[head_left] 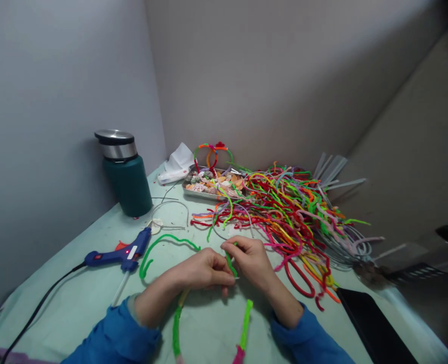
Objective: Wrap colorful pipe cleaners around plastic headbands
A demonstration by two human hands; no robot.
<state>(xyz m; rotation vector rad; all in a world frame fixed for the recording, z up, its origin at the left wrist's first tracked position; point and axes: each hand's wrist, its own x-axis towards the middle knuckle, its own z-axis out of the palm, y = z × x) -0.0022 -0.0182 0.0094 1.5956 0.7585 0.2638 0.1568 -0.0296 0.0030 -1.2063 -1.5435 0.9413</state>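
Observation:
My left hand (207, 269) and my right hand (248, 257) are close together over the near middle of the table, fingers pinched on a green pipe cleaner (230, 263). From my left hand a longer green length (165, 237) curves out to the left. Beneath the hands lies a hoop wrapped in colored pipe cleaner, its left side green (176, 328) and its right side lime (246, 323) and pink. A thin grey wire loop (251, 222) stands just behind my right hand.
A blue glue gun (133, 253) with a lit red light and black cord lies left, before a teal bottle (129, 187). Behind are a metal tray (216, 195) of shells and white tissue (178, 162). Tangled pipe cleaners (284, 197) and a black phone-like slab (375, 326) are right.

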